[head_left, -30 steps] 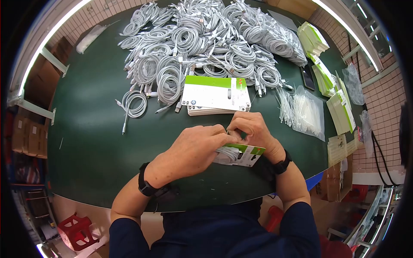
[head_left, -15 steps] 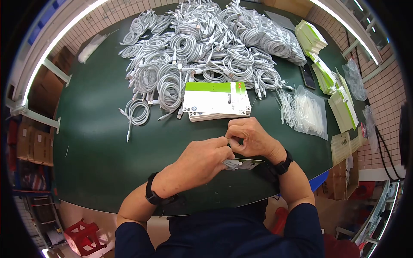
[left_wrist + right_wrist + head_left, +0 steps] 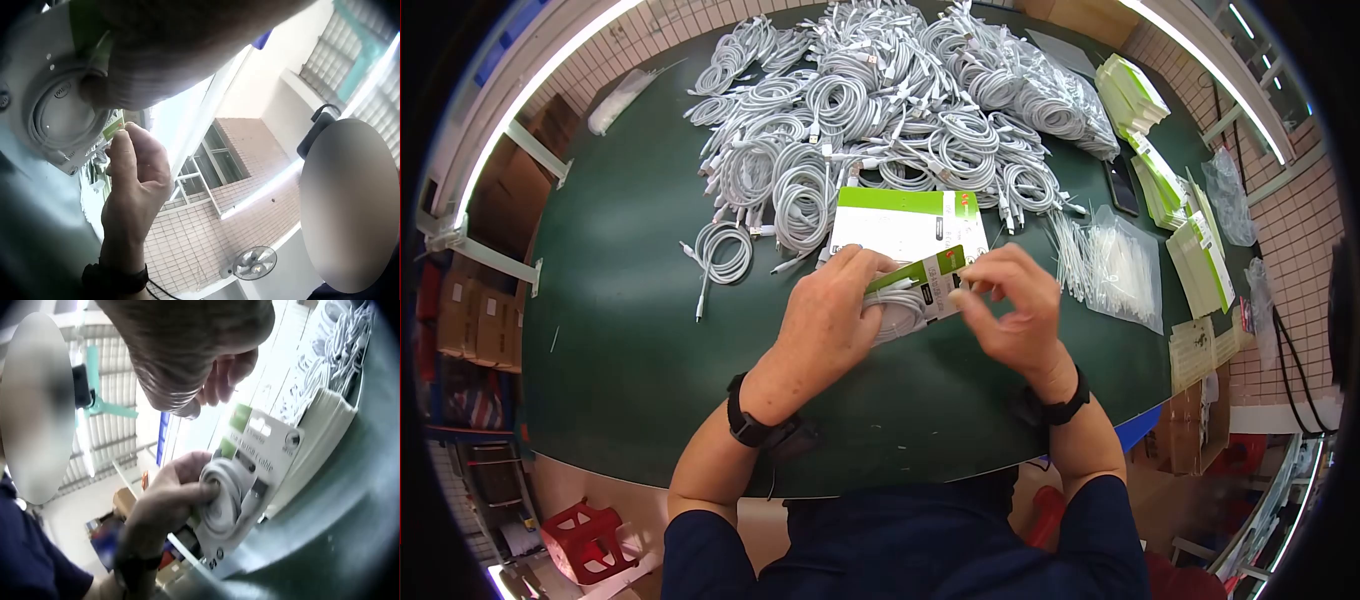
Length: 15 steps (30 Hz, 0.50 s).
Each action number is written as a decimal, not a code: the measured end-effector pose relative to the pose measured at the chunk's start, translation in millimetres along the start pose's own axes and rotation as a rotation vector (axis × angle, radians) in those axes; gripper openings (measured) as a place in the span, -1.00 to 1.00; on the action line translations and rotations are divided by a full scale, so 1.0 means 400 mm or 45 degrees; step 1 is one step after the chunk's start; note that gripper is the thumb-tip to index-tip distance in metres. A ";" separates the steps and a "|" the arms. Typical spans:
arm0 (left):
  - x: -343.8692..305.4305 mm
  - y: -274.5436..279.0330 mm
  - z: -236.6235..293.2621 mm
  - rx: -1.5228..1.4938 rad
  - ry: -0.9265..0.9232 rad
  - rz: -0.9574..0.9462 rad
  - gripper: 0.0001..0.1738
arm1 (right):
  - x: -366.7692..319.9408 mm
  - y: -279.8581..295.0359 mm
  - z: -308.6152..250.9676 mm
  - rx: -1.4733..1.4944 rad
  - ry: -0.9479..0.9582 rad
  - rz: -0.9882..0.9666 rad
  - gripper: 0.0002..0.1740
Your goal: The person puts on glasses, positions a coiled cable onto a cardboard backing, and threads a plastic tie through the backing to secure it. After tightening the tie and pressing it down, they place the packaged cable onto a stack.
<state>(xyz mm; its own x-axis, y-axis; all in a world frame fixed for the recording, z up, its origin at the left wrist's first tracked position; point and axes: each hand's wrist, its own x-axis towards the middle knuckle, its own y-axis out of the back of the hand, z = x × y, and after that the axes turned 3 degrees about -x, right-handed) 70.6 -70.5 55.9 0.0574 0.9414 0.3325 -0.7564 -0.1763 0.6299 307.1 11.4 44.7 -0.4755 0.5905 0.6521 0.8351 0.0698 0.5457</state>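
My left hand [image 3: 832,310] grips a green-and-white packaging card [image 3: 940,285] at its left part, thumb on the front. A coiled white USB cable [image 3: 222,497] lies against the card's printed face, the left thumb resting on the coil. A thin clear strand [image 3: 102,40] stands out by the card in the left wrist view. My right hand [image 3: 1015,305] is at the card's right end, thumb and index finger bent toward each other close to its edge. I cannot tell whether something thin is pinched between them.
Behind the hands lies a stack of cards [image 3: 900,225]; beyond it, a large heap of coiled cables [image 3: 870,100]. One loose coil [image 3: 725,255] lies at left. Rightward are a bag of white zip ties [image 3: 1122,270], a phone [image 3: 1120,187] and more card stacks [image 3: 1200,262].
The left hand has raised the card and turned its printed face toward the head camera, moving left and away from the body. The right hand has separated from the left fingers and moved right.
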 end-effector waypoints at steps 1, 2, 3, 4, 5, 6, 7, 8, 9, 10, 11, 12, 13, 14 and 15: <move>0.001 -0.006 0.001 -0.014 0.015 0.008 -0.61 | 0.000 -0.021 -0.025 -0.080 0.118 -0.039 -0.70; 0.002 -0.010 0.001 -0.013 0.000 0.008 -0.61 | 0.000 -0.039 -0.038 -0.147 0.145 -0.058 -0.68; 0.001 -0.014 0.001 -0.013 -0.015 0.008 -0.62 | -0.001 -0.056 -0.049 -0.214 0.172 -0.078 -0.66; -0.001 -0.018 0.002 -0.013 -0.029 0.011 -0.62 | -0.005 -0.064 -0.055 -0.281 0.200 -0.100 -0.64; -0.002 -0.022 0.002 -0.009 -0.029 0.003 -0.62 | -0.012 -0.067 -0.052 -0.328 0.200 -0.126 -0.66; -0.003 -0.025 0.001 -0.003 -0.029 -0.004 -0.62 | -0.021 -0.074 -0.047 -0.374 0.202 -0.150 -0.67; -0.005 -0.028 0.000 0.002 -0.028 -0.010 -0.62 | -0.028 -0.078 -0.044 -0.419 0.204 -0.176 -0.68; -0.005 -0.033 -0.002 -0.009 -0.040 0.004 -0.62 | -0.029 -0.081 -0.044 -0.431 0.210 -0.180 -0.69; -0.006 -0.038 -0.005 -0.019 -0.051 0.018 -0.62 | -0.029 -0.084 -0.045 -0.442 0.217 -0.185 -0.70; -0.008 -0.044 -0.008 -0.030 -0.063 0.030 -0.62 | -0.031 -0.086 -0.046 -0.454 0.221 -0.190 -0.71; -0.009 -0.050 -0.011 -0.034 -0.072 0.046 -0.62 | -0.033 -0.088 -0.048 -0.458 0.207 -0.207 -0.71; -0.010 -0.055 -0.012 -0.038 -0.082 0.060 -0.62 | -0.035 -0.090 -0.050 -0.463 0.190 -0.222 -0.72; -0.011 -0.059 -0.013 -0.042 -0.092 0.072 -0.62 | -0.038 -0.093 -0.052 -0.469 0.173 -0.237 -0.72; -0.011 -0.061 -0.013 -0.045 -0.092 0.083 -0.62 | -0.041 -0.097 -0.053 -0.464 0.157 -0.233 -0.73; -0.011 -0.062 -0.013 -0.048 -0.093 0.095 -0.61 | -0.044 -0.101 -0.052 -0.459 0.141 -0.228 -0.74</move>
<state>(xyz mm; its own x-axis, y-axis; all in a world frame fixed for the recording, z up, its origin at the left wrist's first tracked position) 85.8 -68.6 35.0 0.0461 0.9024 0.4285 -0.7841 -0.2331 0.5752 275.9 -18.8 22.1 -0.6476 0.5029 0.5724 0.5955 -0.1346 0.7920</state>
